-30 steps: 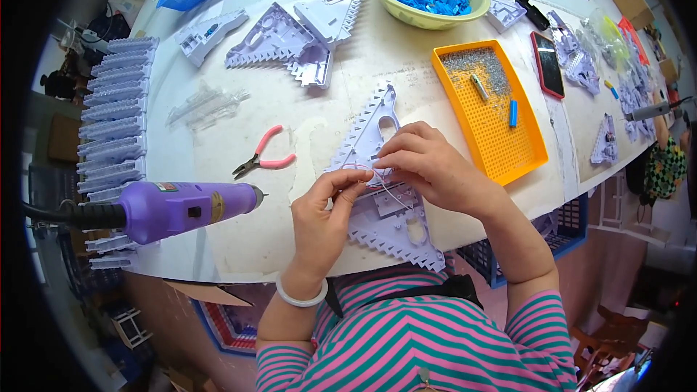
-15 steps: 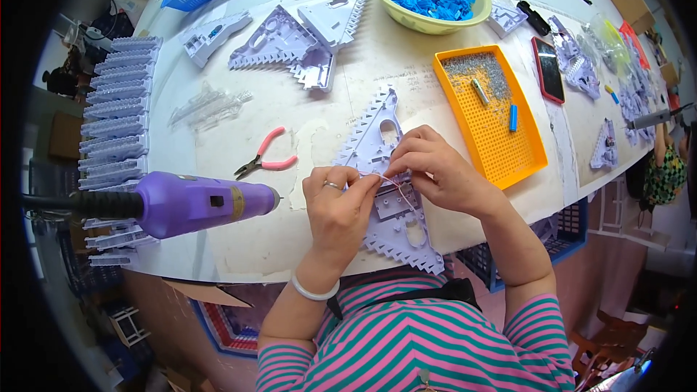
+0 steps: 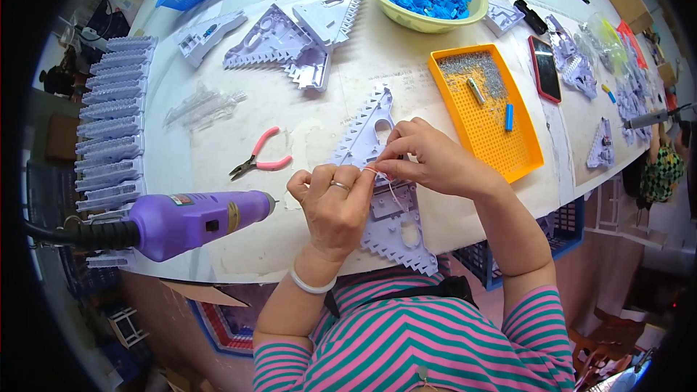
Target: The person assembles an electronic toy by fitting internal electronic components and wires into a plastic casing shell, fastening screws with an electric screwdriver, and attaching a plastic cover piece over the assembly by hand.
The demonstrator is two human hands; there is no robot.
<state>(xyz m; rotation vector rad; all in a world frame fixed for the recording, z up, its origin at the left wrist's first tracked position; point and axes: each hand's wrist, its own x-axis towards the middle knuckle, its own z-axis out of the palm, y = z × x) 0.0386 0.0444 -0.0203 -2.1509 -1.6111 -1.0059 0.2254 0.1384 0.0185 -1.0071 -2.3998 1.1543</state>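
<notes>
Thin pale and red wires (image 3: 393,190) run between my two hands over a lavender plastic housing (image 3: 398,238) with toothed edges. My left hand (image 3: 332,203), with a ring on a finger, pinches the wires between thumb and forefinger. From the right, my right hand (image 3: 435,162) pinches them too, its fingertips almost touching the left ones. The housing lies on the table close to my body, partly covered by both hands. Left of my hands, pliers with pink handles (image 3: 264,152) rest with their jaws apart.
A purple power tool (image 3: 200,223) juts in from the left, before stacked lavender parts (image 3: 116,112). Right are a yellow tray (image 3: 512,163) of small metal pieces and a phone (image 3: 544,69). Farther back stand a bowl (image 3: 428,25) of blue pieces and more housings (image 3: 268,43).
My left hand has turned, knuckles now more upward, and both hands have shifted slightly left, still pinching the wires. The whole scene has shifted a little with the head.
</notes>
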